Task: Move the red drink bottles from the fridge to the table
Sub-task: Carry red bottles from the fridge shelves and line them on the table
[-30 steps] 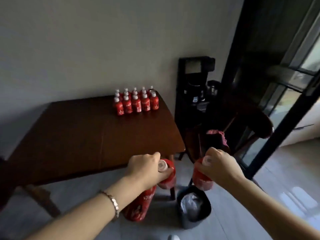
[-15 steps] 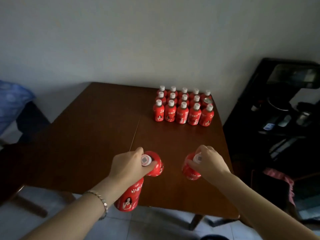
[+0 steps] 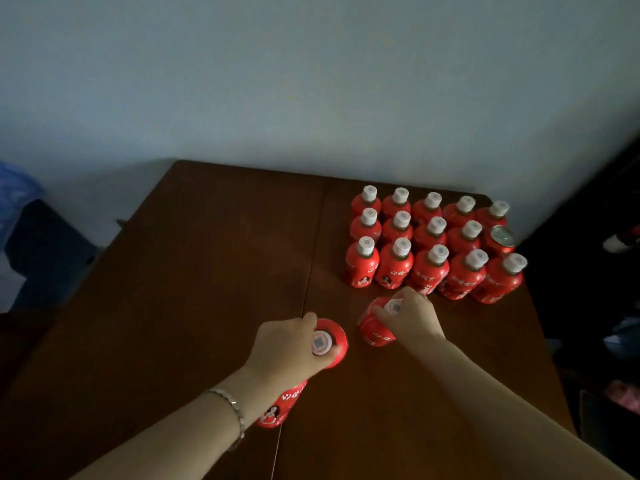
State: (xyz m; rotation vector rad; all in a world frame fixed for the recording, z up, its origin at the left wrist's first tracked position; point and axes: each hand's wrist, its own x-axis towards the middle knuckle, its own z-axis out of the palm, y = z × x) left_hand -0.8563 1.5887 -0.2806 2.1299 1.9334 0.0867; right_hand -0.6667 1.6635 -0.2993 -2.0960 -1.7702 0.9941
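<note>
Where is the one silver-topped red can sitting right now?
In the head view, the silver-topped can stands at the right end of the middle row of the bottle group, at the far right corner of the table.

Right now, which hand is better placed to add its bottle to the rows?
Right. The right hand grips one bottle close in front of the rows. The left hand is farther back and seems to hold two bottles, so its release looks clumsier.
</note>
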